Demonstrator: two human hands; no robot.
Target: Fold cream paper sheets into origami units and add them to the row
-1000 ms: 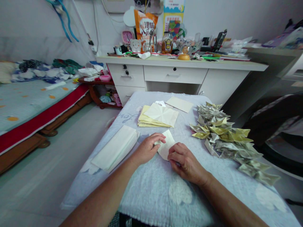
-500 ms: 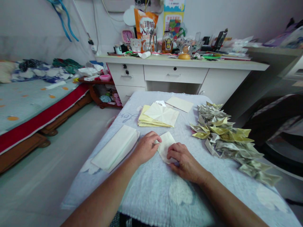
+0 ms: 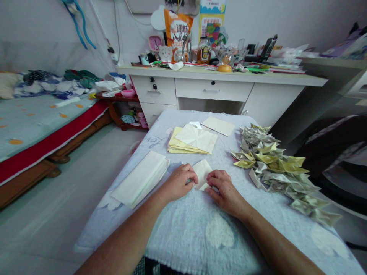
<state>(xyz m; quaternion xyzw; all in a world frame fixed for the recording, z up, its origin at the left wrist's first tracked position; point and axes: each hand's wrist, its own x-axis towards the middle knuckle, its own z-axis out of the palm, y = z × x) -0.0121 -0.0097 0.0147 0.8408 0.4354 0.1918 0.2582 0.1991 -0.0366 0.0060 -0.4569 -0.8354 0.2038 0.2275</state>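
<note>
A small cream sheet of paper [image 3: 202,170], partly folded at its near edge, lies on the cloth-covered table between my hands. My left hand [image 3: 181,180] is closed with its fingertips pinching the paper's left corner. At the near right edge, my right hand [image 3: 225,190] has thumb and fingers pressed together on a fold. Beyond them rests a pile of yellow and cream sheets [image 3: 189,142], the top one creased in a star pattern. To the left is a long stack of white paper [image 3: 140,177]. Folded paper boats [image 3: 275,164], silver and gold, stand in rows at the right.
A cream card [image 3: 218,126] lies at the table's far side. Behind stands a white desk [image 3: 213,91] crowded with a jar [image 3: 203,51], an orange snack bag [image 3: 177,34] and other things. A bed [image 3: 43,114] is off to the left.
My right hand has moved up along the paper, and the near part of the sheet is now turned up. My left hand has shifted slightly down and right at the left corner.
</note>
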